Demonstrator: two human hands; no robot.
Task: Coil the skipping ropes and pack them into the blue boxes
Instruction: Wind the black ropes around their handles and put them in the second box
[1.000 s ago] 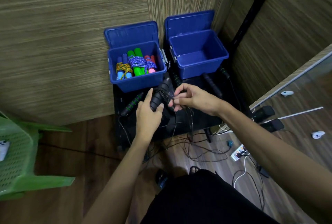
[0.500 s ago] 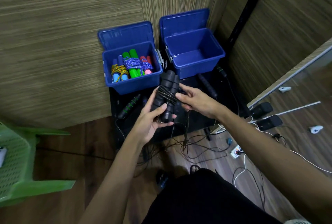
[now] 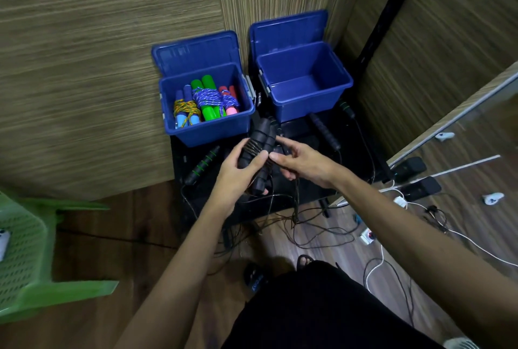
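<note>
Left hand (image 3: 238, 172) fingers curl round the upright black rope handles (image 3: 259, 152), right hand (image 3: 301, 162) pinching the thin cord beside them; empty blue box (image 3: 305, 102) sits just beyond, nearer the right.

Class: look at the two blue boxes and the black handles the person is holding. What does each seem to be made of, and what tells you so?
Blue boxes: likely moulded plastic, smooth with a slight sheen, thin walls and hinged lids. Black handles: probably foam or soft rubber, matt and ribbed, though the look leaves it open.
</note>
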